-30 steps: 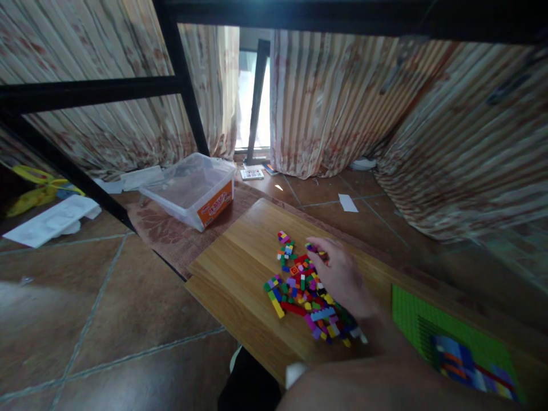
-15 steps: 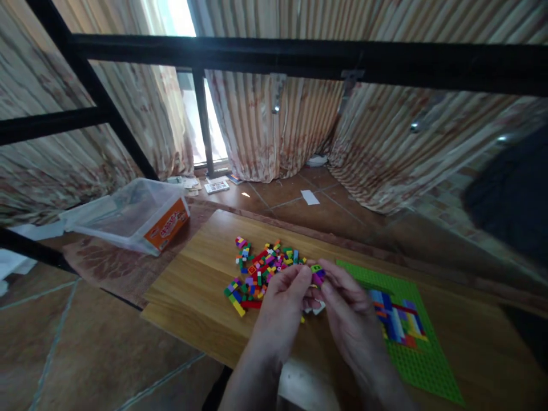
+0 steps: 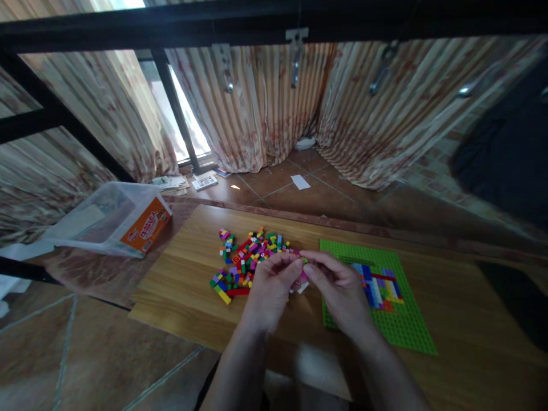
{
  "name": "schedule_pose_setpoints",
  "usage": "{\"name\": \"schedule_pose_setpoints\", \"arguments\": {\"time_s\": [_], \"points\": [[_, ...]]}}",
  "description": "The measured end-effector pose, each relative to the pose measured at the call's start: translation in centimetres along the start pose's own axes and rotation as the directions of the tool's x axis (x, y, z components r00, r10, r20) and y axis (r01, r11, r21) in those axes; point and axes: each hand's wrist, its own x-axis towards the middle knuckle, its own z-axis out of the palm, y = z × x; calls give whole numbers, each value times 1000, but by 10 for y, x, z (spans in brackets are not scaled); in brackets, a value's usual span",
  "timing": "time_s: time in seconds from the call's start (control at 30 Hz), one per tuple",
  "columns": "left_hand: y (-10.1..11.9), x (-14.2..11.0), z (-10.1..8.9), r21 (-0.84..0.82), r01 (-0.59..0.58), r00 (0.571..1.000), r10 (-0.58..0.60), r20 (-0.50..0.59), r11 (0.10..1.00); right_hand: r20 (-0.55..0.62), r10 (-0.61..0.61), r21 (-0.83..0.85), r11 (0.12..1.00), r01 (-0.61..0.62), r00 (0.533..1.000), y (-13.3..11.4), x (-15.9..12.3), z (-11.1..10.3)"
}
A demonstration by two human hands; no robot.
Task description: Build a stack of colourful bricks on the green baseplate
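Observation:
Over the table, my left hand [image 3: 270,288] and my right hand [image 3: 342,288] meet with their fingertips pinched together. Between them is a small toy building brick piece [image 3: 304,260], of which only a bit of lime green shows; the fingers hide the rest. Just beyond and left of my left hand lies a loose pile of coloured building bricks [image 3: 244,260]. A green baseplate [image 3: 411,322] lies beside my right hand, carrying a patch of blue, red, yellow and orange bricks [image 3: 381,288]. My right hand and forearm cover its near left part.
To the left, a clear plastic box [image 3: 107,217] with an orange label stands beside the wooden table [image 3: 171,285]. A dark flat object [image 3: 511,291] is at the table's right. Black metal bars [image 3: 171,31] cross in front of the curtains [image 3: 257,114]. Papers [image 3: 300,182] lie on the tiled floor.
My view has shifted, so the table and box sit further left and higher. Both hands stay together; the green and purple of the held piece are now mostly covered by fingers.

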Motion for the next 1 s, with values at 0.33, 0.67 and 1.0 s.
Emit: {"name": "schedule_pose_setpoints", "arguments": {"time_s": [0.33,0.67,1.0], "points": [[3,0,-11,148,-2,1000,-2,27,989,42,74,105,991,-79,996,3,-1,-1],[11,-1,-18,43,68,994,-72,78,997,-96,143,-18,989,-145,985,23,4,8],[6,5,-23,99,20,999,-16,-38,995,84,-77,-549,829,110,994,35,5,17]]}}
